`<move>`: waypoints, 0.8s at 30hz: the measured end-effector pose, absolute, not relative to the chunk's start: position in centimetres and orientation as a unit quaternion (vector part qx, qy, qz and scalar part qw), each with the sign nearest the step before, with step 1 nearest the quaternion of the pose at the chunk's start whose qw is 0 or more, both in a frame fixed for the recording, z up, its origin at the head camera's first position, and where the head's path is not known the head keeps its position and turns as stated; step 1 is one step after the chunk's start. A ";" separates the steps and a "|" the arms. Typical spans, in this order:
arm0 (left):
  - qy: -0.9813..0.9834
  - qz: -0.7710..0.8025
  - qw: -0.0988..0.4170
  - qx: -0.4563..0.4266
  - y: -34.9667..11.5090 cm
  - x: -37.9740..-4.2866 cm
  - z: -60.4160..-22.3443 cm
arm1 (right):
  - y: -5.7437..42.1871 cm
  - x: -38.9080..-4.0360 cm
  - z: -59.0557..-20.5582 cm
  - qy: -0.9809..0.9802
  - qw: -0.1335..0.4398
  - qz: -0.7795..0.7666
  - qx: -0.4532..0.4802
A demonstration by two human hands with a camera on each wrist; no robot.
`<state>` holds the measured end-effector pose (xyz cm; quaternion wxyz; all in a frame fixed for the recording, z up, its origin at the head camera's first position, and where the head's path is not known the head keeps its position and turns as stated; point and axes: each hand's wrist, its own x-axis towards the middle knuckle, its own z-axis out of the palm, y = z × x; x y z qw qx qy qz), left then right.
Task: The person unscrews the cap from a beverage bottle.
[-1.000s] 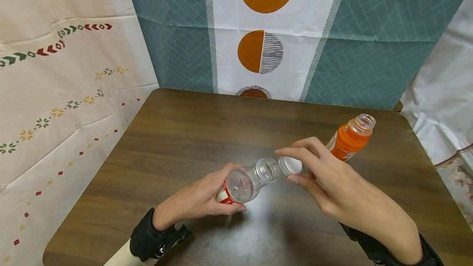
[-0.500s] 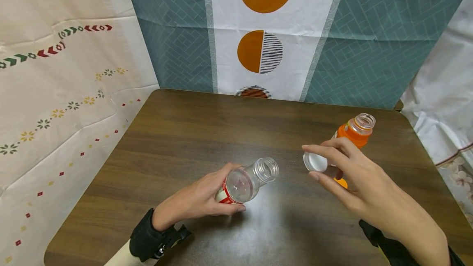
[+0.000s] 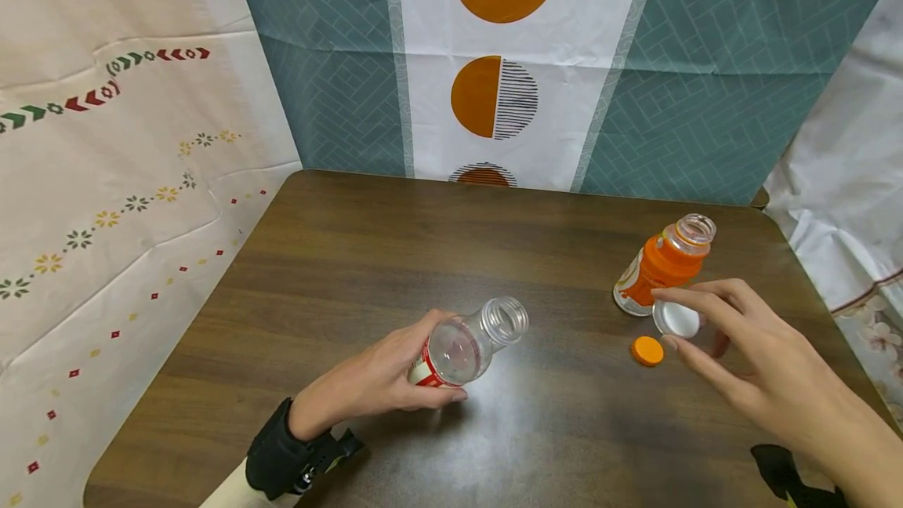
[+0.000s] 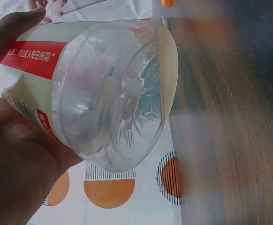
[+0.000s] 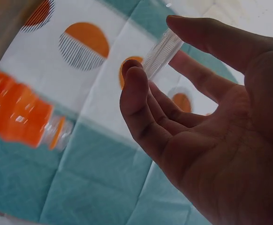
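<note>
Head view puts my two hands well apart. My left hand (image 3: 384, 375) is wrapped round the clear bottle (image 3: 455, 355), gripping it about its label, with the open neck beyond my fingers. My right hand (image 3: 776, 367) pinches the clear lid (image 3: 677, 320) between thumb and fingertips, its white inner side facing me.

What has just changed is on my right: a second ago the lid was right beside the clear bottle's mouth, and now my right hand has carried it well off to the side, while my left has hardly moved. That uncovers the orange cap (image 3: 647, 351), lying on the table (image 3: 423, 241) just left of my right thumb. Just past my right fingertips stands the orange bottle (image 3: 666, 266), its mouth bare too.

As I judge it, taking the lid away from the clear bottle is done, but the lid is not yet set down. From my left wrist I can't quite tell whether the clear bottle's base touches the table.
</note>
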<state>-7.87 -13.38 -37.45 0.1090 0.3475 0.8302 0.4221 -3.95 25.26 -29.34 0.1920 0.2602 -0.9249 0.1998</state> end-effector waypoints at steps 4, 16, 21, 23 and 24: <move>0.829 0.423 0.106 0.350 -13.3 -8.0 -37.5 | 26.6 -3.6 -30.1 -0.933 0.187 0.203 0.231; 0.830 0.424 0.112 0.344 -13.3 -8.1 -37.4 | 29.7 -3.3 -32.3 -0.943 0.176 0.213 0.184; 0.831 0.423 0.114 0.343 -13.3 -8.1 -37.4 | 31.2 -3.8 -33.5 -0.954 0.164 0.197 0.155; 0.831 0.424 0.114 0.342 -13.3 -8.1 -37.4 | 31.8 -4.1 -34.1 -0.959 0.157 0.184 0.146; 0.831 0.425 0.113 0.341 -13.4 -8.1 -37.4 | 32.0 -4.3 -34.4 -0.962 0.153 0.179 0.140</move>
